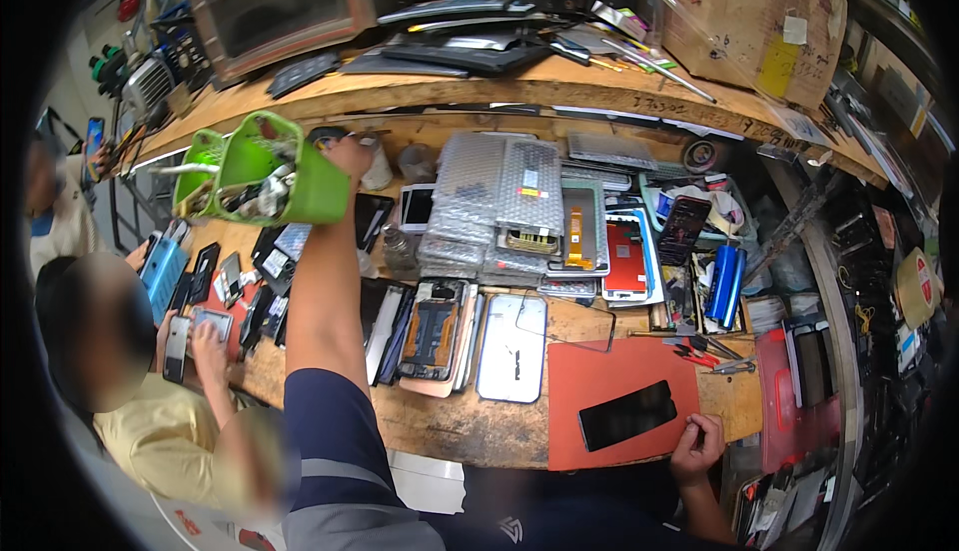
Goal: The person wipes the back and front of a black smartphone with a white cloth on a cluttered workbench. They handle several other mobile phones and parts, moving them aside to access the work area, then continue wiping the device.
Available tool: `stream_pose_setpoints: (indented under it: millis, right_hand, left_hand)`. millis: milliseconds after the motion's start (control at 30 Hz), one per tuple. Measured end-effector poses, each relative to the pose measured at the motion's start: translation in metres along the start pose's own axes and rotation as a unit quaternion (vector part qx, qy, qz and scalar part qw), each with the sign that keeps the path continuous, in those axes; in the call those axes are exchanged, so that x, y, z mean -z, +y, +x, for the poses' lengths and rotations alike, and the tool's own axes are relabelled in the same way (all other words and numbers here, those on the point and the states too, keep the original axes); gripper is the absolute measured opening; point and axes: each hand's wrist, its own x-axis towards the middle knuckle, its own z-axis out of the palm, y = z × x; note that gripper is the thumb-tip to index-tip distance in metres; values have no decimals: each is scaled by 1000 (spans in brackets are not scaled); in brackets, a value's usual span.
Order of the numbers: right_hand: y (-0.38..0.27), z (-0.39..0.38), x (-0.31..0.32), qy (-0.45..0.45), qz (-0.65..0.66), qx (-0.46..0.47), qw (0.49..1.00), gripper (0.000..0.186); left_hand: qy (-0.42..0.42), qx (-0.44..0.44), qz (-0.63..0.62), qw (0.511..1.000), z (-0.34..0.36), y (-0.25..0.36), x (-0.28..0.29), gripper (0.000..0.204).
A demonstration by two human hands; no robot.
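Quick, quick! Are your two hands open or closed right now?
Left hand: partly hidden by the green container, so I can't tell.
Right hand: fingers curled closed, nothing visible in it.

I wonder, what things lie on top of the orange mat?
On the orange mat lies a black phone; the corner of a thin frame overlaps the mat's edge. The right hand is near the mat's corner. What is under the phone is covered and cannot be seen.

Down toward five o'clock I see a black phone (627,416) lying flat, dark screen up, angled from eight to two on an orange-red mat (599,371). Around ten o'clock there's a bright green bin (326,189), its compartments holding jumbled bits (272,194).
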Motion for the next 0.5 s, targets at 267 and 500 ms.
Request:
stream_pose_setpoints:
  millis: [267,500]
  right_hand:
    - [3,2,-6,-23,-90,55,994,16]
    - [1,6,-6,-44,-100,64,992,16]
  left_hand:
    - [30,-47,-25,998,63,-61,-56,26]
    - [133,-7,-437,890,50,-55,0,25]
